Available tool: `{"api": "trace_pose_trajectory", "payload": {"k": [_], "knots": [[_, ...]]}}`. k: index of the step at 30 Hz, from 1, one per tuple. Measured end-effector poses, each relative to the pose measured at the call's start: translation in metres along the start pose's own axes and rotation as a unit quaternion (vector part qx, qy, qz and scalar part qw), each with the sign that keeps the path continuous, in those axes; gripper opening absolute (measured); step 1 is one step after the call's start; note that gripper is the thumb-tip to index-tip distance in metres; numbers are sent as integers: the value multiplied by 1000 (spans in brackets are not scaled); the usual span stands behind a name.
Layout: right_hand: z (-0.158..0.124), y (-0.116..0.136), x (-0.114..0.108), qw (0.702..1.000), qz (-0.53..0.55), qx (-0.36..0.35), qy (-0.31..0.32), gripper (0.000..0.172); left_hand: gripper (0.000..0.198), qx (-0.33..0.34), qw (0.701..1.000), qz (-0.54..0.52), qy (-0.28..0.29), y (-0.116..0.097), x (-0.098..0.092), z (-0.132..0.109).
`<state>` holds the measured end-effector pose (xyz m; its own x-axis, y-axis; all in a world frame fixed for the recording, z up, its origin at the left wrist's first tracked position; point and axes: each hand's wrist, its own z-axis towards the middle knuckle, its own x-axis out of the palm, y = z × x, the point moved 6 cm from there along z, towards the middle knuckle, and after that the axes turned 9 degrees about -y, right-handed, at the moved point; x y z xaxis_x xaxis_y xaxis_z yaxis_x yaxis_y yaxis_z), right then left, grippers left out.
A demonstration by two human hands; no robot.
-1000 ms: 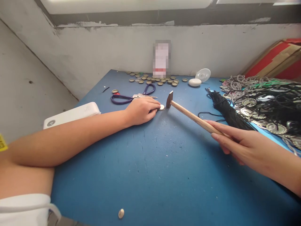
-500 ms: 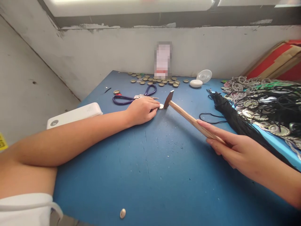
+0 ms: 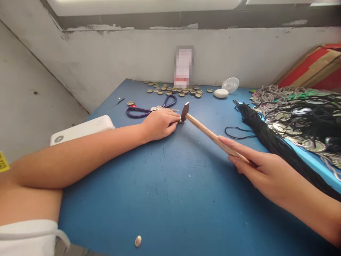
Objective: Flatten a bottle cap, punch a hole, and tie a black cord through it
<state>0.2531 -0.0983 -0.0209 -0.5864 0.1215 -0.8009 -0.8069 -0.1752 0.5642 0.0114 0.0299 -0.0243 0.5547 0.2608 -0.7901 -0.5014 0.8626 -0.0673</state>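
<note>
The person's right hand is clamped around the pale wooden handle of a small hammer with a dark metal head. The left hand rests on the scratched blue tabletop, its fingers close together, reaching to a small round whitish cap; from here I cannot tell if they pinch it. The hammer's head is at this cap and partly hides it; whether they touch, I cannot see. Metal scissors with navy-blue looped handles lie just beyond the left hand, and shallow round crimped bottle caps lie farther, near the wall
</note>
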Motion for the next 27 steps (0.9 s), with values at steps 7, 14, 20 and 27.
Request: {"api": "trace_pose_trajectory", "payload": {"k": [7, 14, 20, 27], "knots": [[-18, 6, -30, 969, 63, 92, -221, 62, 29, 14, 1000, -4, -13, -1, -1, 0], [-1, -5, -5, 997, 38, 73, 11, 58, 30, -6, 1000, -23, -2, 1, -1, 0], [-18, 5, -30, 963, 128, 133, -194, 67, 29, 6, 1000, -17, -11, -1, -2, 1], [2, -7, 1, 994, 28, 105, 24, 61, 28, -2, 1000, -7, 3, -1, 0, 0]]}}
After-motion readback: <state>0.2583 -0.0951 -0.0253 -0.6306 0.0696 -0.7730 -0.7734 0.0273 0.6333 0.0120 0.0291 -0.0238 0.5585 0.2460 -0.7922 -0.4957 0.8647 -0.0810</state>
